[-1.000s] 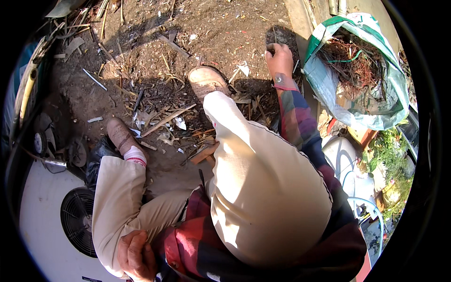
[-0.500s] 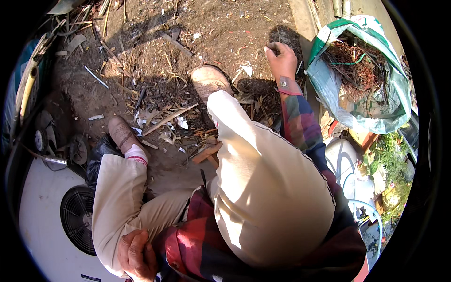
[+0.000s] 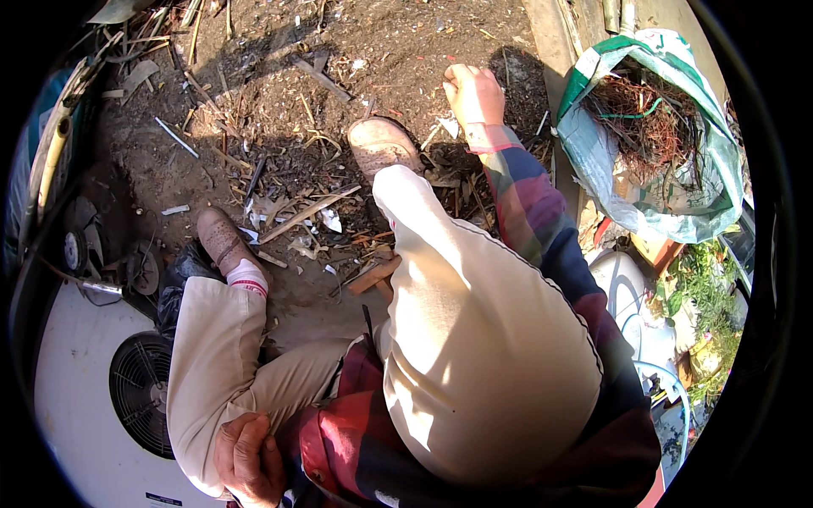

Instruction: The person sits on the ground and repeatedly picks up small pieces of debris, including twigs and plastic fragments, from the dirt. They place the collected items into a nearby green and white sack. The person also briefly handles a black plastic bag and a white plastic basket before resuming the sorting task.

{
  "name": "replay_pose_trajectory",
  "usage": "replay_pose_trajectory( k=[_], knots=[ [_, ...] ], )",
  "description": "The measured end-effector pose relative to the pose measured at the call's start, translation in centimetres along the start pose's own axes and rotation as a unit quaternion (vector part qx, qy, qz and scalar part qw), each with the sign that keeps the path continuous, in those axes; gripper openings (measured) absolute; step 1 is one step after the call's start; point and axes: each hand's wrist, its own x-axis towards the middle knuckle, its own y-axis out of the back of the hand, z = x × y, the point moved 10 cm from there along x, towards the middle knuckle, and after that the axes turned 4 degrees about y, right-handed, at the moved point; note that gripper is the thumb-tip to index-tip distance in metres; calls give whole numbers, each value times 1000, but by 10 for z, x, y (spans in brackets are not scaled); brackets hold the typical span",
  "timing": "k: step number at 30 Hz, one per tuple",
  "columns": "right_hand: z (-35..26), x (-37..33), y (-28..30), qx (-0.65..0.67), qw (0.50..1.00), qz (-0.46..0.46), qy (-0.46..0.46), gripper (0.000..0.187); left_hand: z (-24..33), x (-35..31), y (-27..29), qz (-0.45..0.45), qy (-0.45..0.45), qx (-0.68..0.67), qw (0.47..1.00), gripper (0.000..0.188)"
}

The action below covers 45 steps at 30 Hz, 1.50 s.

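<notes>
My right hand [image 3: 476, 95] reaches out over the littered dirt, just beyond my right shoe [image 3: 383, 146]. Its fingers curl in together, and anything between them is hidden or too small to name. To its right stands a white and green woven sack [image 3: 584, 144] with its mouth open, holding a tangle of reddish-brown wires [image 3: 648, 127] and a green strand. My left hand [image 3: 248, 457] rests low on my lap against the beige trousers [image 3: 495, 339]. Its fingers are bent and closed, and what lies inside them, if anything, does not show.
A white metal casing with a black fan grille [image 3: 142, 396] lies at the lower left, beside small wheels [image 3: 76, 252] and a black plastic bag [image 3: 188, 269]. Sticks and wood scraps [image 3: 306, 213] litter the dirt. Green plants [image 3: 707, 313] and a pale blue hose [image 3: 669, 372] are at the right.
My right hand has shifted left, away from the sack, and turned so its back shows more. The left hand stays in place on my lap.
</notes>
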Motion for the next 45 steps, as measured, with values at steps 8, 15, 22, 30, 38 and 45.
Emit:
replay_pose_trajectory(
  k=[8, 15, 22, 30, 38, 45],
  knots=[
    [20, -2, -14, 43, 996, -37, -73, 11, 2, -2, 1, 1, -1, 4, 1000, 20],
    [19, -39, -7, 497, 816, -57, -290, 13, 2, -3, 0, -5, -11, 0, 1000, 21],
    [30, -41, 109, 459, 862, 83, -199, 23, 7, -4, -2, 3, -28, 8, 1000, 19],
    [125, -59, 272, -107, 930, 306, -170, 34, 11, -7, -3, -2, -28, 9, 1000, 20],
    [-59, -28, 149, 111, 975, 131, 144, 38, 10, -4, -9, 2, -26, 35, 999, 20],
    [-13, -68, -19, 323, 930, -166, -59, 39, 15, 1, -6, 2, -19, 19, 1000, 19]
  ],
)
